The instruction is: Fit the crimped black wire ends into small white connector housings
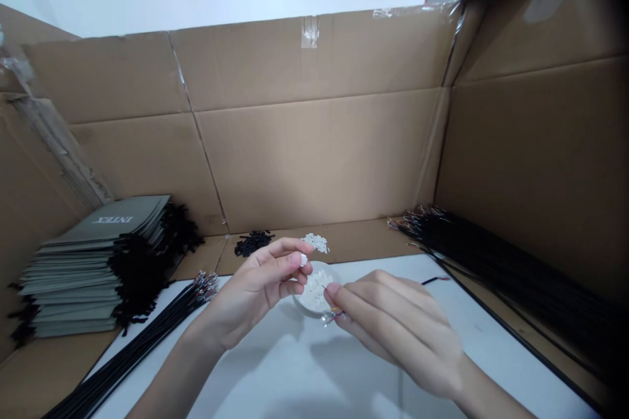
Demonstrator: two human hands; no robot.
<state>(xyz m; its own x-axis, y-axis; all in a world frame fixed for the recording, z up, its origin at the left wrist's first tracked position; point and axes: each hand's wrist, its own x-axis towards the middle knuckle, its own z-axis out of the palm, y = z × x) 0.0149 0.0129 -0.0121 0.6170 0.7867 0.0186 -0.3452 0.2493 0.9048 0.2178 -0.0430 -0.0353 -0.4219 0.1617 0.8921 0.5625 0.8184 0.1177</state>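
Between thumb and fingers, my left hand [268, 275] pinches a small white connector housing [303, 260]. My right hand [393, 321] is closed on the end of a cable, whose thin coloured wires [334, 315] with shiny tips stick out below the fingertips. The rest of that cable is mostly hidden behind the hand; a short black piece with a red end shows to the right of it. The two hands are apart, the left one slightly higher. Behind and below them stands a round white bowl [301, 304] holding many small white pieces.
Cardboard walls [314, 157] enclose the white table [275, 373]. Black small parts [253, 243] and white small parts [315, 243] lie in piles at the back. Left are a stack of grey bags [78, 275] and a black cable bundle [142, 334]; more black cables [491, 281] lie right.
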